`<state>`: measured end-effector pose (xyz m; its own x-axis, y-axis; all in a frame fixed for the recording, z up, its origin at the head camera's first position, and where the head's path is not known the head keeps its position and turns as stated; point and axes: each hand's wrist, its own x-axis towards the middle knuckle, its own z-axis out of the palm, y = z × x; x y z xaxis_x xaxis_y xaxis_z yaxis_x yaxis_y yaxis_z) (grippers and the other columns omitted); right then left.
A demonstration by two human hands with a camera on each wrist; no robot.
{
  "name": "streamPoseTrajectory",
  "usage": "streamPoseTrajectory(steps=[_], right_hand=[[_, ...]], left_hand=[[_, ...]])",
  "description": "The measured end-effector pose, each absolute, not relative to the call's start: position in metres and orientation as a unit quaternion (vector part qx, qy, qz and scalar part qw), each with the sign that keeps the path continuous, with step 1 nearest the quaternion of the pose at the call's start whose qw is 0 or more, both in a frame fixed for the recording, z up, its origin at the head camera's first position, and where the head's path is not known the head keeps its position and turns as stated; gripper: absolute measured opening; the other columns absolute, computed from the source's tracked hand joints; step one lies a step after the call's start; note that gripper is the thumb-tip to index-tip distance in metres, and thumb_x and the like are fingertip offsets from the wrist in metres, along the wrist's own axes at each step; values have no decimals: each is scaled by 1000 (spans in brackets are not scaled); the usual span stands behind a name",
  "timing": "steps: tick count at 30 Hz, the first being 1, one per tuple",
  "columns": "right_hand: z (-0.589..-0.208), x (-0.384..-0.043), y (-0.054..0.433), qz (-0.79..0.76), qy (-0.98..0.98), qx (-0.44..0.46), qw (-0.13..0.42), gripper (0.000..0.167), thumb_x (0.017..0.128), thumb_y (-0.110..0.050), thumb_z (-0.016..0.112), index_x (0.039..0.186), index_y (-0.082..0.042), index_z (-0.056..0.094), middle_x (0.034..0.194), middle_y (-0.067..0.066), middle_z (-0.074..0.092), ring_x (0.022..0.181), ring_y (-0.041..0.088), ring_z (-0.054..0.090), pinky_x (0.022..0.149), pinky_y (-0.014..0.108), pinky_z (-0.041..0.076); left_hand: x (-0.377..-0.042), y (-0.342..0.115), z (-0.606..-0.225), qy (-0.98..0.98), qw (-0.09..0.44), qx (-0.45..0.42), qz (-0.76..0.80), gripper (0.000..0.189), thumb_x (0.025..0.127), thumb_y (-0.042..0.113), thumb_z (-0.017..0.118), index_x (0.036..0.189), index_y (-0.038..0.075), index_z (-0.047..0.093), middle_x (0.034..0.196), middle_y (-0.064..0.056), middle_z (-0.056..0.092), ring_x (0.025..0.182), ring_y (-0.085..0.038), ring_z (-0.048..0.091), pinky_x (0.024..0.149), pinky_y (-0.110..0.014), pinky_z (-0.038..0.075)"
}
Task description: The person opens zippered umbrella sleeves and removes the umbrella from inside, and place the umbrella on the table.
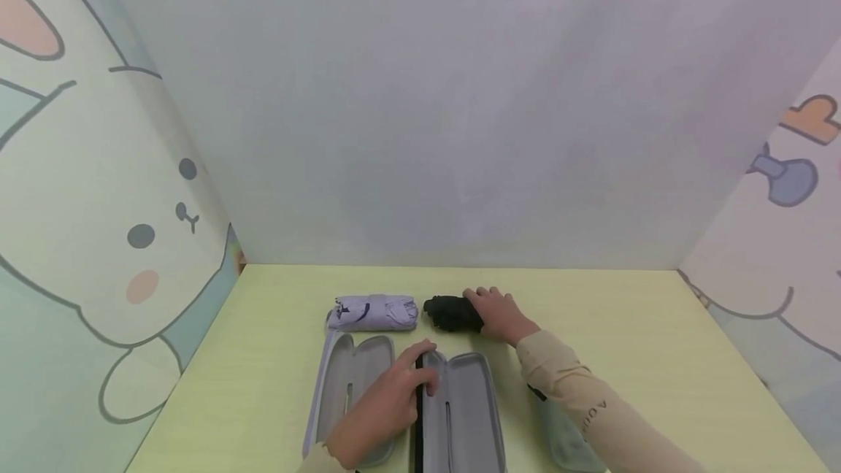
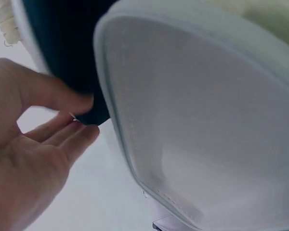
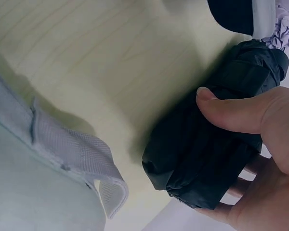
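Near the back of the table, my right hand (image 1: 501, 316) grips a black folded umbrella (image 1: 452, 314). In the right wrist view its thumb lies across the top of the bundle and its fingers go round the far side. An unfolded black case (image 1: 473, 404) with grey lining lies in front of the umbrella. My left hand (image 1: 384, 404) pinches that case's black side near its upper end. Seen from the left wrist, the thumb and fingertips meet at the dark edge, beside the pale lining.
Left of the black umbrella lies a lilac folded umbrella (image 1: 374, 314). Below it, partly behind my left hand, is an unfolded lilac case (image 1: 374, 356) with grey lining. A pale green case (image 1: 570, 440) with a grey strap loop (image 3: 94, 156) sits under my right forearm.
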<state>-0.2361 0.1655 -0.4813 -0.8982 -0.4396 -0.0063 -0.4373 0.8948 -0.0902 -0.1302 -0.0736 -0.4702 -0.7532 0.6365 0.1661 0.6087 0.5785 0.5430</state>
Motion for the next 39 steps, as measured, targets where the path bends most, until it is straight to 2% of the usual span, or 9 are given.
streamPoseTrajectory(steps=[3,9,18,23,25,26,30,34,39], right_hand=[[-481,-236,167,-46,973,-226,15,60,72,1,76,126,-8,51,108,16,57,92,37,53,70,53,46],[-478,-234,166,-64,970,-236,12,60,69,1,78,123,-9,53,105,14,58,91,38,54,70,54,45],[-476,-226,173,-65,973,-221,6,62,73,-2,76,128,-9,48,110,17,53,98,37,50,75,55,43],[-459,-206,180,-95,971,-220,1,65,76,-9,76,133,-8,44,117,19,50,107,40,48,75,57,41],[-452,-198,184,-106,970,-219,1,64,77,-12,76,133,-7,46,118,19,50,108,40,48,76,57,41],[-448,-194,187,-110,969,-220,-1,61,78,-14,76,132,-6,47,117,18,50,106,39,48,75,56,42],[-438,-181,202,-124,968,-216,-3,45,79,-14,74,119,-3,56,110,15,54,95,34,52,71,51,43],[-433,-174,223,-156,963,-219,-2,30,80,-11,73,106,-3,61,99,12,57,84,29,55,65,43,44],[-434,-173,246,-182,958,-220,25,16,82,-6,67,97,-3,63,93,11,60,85,31,58,68,43,47]], left_hand=[[-129,-72,-468,895,42,327,301,38,75,-17,48,82,17,62,139,-12,42,103,-19,52,57,-18,39],[-127,-68,-463,898,61,312,303,31,82,-10,50,90,16,64,139,-13,42,104,-20,51,58,-19,41],[-119,-60,-454,900,53,317,295,28,82,-7,51,99,10,66,137,-12,43,114,-23,51,70,-24,46],[-111,-51,-447,888,52,326,319,26,87,-3,52,105,12,63,134,-9,46,110,-18,54,74,-25,48],[-107,-46,-443,883,61,334,323,25,88,-1,54,106,14,62,133,-8,47,103,-14,56,73,-24,48],[-104,-43,-441,883,65,337,320,24,88,0,55,106,15,63,133,-8,48,97,-11,58,71,-22,48],[-93,-32,-433,883,60,358,296,24,87,4,60,107,16,63,131,-7,50,101,-11,57,72,-22,49],[-82,-20,-428,879,24,389,276,24,86,8,64,109,17,64,127,-4,53,114,-17,52,83,-27,49],[-71,0,-428,857,-42,437,269,25,81,10,69,104,17,64,118,-3,56,102,-12,56,71,-15,45]])
